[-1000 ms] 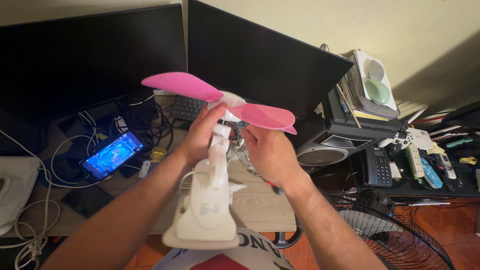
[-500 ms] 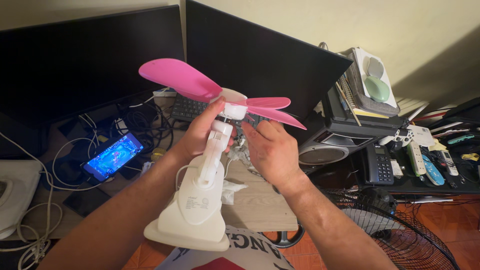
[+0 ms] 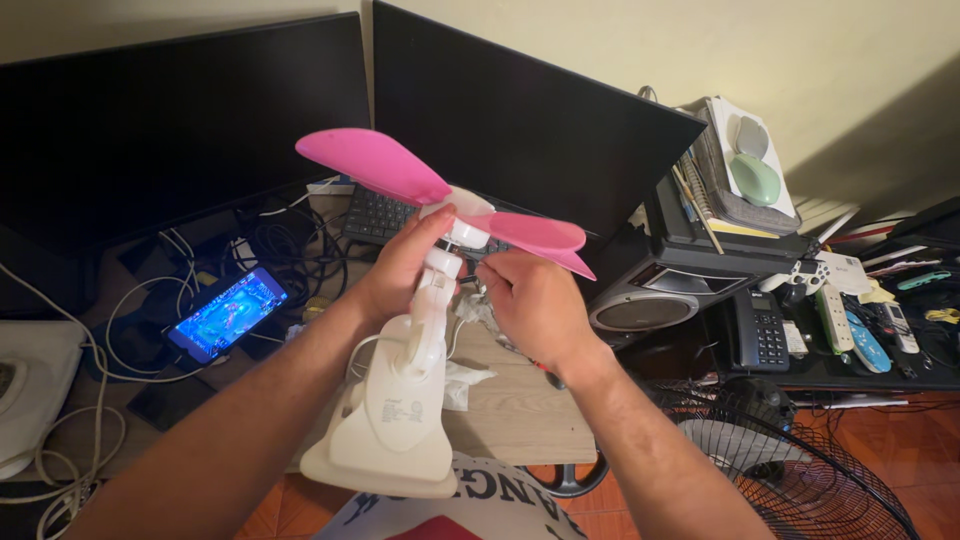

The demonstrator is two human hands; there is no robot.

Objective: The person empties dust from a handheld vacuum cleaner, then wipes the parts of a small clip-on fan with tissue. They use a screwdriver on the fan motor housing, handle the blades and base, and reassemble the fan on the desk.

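**Two hands gripping a small pink-bladed fan**

Two bare hands are holding a small white plastic desk fan with pink blades (image 3: pixel 400 400) above the near edge of the wooden counter (image 3: pixel 520 410), its flat base tilting toward the camera. The left hand (image 3: pixel 395 275) is wrapping around the fan's neck just under the motor hub, fingers (image 3: pixel 425 235) curling closed on the white housing. The right hand (image 3: pixel 535 305) is pressing in from the other side, its fingers bunched together at the hub behind the blades; exactly what they are pinching is hidden. Three pink blades (image 3: pixel 375 165) are spreading out above both hands.

Behind the fan, two dark monitors (image 3: pixel 520 130) are standing side by side, with a black keyboard (image 3: pixel 380 215) beneath them. A lit smartphone (image 3: pixel 228 313) is lying among tangled cables on the left. To the right, a grey speaker (image 3: pixel 645 310) and a black desk telephone (image 3: pixel 760 335) are sitting near a wire fan grille (image 3: pixel 800 470) on the floor.
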